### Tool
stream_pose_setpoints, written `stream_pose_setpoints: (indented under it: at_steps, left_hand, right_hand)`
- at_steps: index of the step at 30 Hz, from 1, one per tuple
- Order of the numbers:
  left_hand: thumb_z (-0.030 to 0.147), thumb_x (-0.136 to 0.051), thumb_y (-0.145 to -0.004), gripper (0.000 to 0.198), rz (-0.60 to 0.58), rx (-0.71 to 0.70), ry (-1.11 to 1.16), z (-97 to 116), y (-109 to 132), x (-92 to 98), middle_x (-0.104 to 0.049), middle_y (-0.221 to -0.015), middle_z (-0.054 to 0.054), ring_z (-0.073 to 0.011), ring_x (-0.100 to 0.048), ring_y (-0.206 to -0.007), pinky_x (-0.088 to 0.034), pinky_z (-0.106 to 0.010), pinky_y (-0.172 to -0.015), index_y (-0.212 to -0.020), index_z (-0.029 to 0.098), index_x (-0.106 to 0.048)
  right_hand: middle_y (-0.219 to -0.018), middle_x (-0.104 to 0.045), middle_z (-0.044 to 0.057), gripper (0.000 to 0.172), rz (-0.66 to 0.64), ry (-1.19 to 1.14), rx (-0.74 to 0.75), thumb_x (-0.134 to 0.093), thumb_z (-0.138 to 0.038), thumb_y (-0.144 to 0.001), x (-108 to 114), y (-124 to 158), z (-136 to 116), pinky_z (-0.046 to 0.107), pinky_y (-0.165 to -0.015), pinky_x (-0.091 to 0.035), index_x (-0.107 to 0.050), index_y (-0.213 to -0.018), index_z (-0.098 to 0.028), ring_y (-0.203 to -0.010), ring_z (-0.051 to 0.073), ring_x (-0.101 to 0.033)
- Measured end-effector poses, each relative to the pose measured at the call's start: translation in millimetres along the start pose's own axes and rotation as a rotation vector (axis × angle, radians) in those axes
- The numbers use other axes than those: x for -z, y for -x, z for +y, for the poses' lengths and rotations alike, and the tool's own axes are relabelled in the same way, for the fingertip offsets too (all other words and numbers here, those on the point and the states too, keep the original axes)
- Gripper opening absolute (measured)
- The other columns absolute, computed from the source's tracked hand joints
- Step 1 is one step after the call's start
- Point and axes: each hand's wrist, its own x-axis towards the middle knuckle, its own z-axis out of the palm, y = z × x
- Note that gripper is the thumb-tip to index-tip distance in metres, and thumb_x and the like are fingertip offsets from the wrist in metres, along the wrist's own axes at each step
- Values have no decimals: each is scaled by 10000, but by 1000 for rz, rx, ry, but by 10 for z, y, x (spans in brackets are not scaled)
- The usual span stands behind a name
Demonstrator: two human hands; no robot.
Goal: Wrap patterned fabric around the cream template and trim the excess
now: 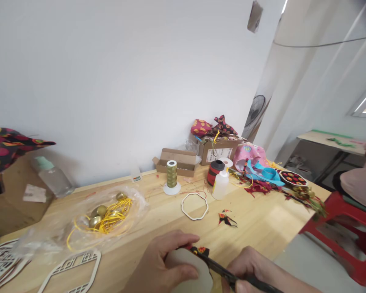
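Observation:
My left hand point(167, 260) grips a pale flat panel with a rounded, wavy edge point(189, 270), thumb on its face and fingers over the top. Dark fabric with a red and yellow pattern point(203, 250) sticks out along the panel's far edge. In my right hand point(250, 264) is a pair of long black scissors point(218, 268), seen nearly edge-on, its tip lying against that fabric. Small fabric scraps point(227, 219) lie just beyond my hands. Behind them is a thin white scalloped frame point(194, 206).
A gold thread spool point(171, 177), a white squeeze bottle point(221, 185) and a cardboard box point(221, 150) stand along the wall. Yellow cords with brass bells point(110, 215) lie in plastic at left. A red stool point(347, 232) and a person's arm point(360, 179) are at right.

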Motion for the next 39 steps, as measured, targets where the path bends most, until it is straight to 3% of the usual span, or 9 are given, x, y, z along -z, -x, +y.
stream_pose_setpoints:
  at_steps: [5,12,16,22,29,32,39]
  left_hand:
    - [139,-735,-489,387,2,32,14,7,2,-15,-681,-792,43,-195,-587,-805,-467,-249,-715,-816,344,-697]
    - [149,-738,-492,383,-6,50,9,0,21,7,-684,-813,41,-205,-577,-866,-450,-250,-753,-815,350,-698]
    - [161,-744,-491,385,-6,40,8,0,12,4,-687,-828,39,-206,-578,-871,-448,-251,-758,-822,352,-697]
    - [132,-737,-487,408,-13,54,-16,7,13,-6,-689,-824,44,-202,-579,-865,-447,-243,-752,-825,358,-695]
    - [108,-727,-478,418,41,100,-2,30,15,-12,-690,-810,52,-178,-586,-808,-444,-229,-724,-819,349,-696]
    - [116,-719,-488,416,40,133,-9,23,8,-8,-694,-827,52,-184,-584,-832,-441,-231,-729,-831,350,-693]
    - [92,-705,-488,416,28,121,-22,29,-1,-4,-697,-780,53,-185,-592,-782,-445,-237,-701,-812,353,-700]
  right_hand:
    - [-447,-275,-82,489,-19,-22,-18,-506,-542,-746,20,-8,-3,169,-341,-134,-350,-488,-157,-395,16,-218]
    - [-513,-298,-57,479,16,189,34,-481,-571,-738,26,-2,81,166,-378,-171,-397,-545,-141,-472,41,-261]
    - [-498,-300,-58,529,52,309,1,-451,-647,-704,34,-4,119,167,-365,-174,-464,-591,-130,-459,51,-271]
    - [-518,-247,-55,644,95,504,71,-340,-738,-680,31,-4,82,194,-398,-195,-470,-503,-132,-483,71,-231]
    - [-584,-472,16,610,279,663,183,-335,-655,-761,17,103,118,211,-517,-362,-620,-752,-115,-554,119,-401]
    - [-678,-561,56,561,267,668,200,-419,-628,-740,49,139,79,235,-559,-411,-630,-870,-125,-594,142,-471]
    - [-766,-607,66,452,228,610,115,-516,-544,-724,93,166,-14,232,-565,-438,-651,-888,-146,-637,166,-522]
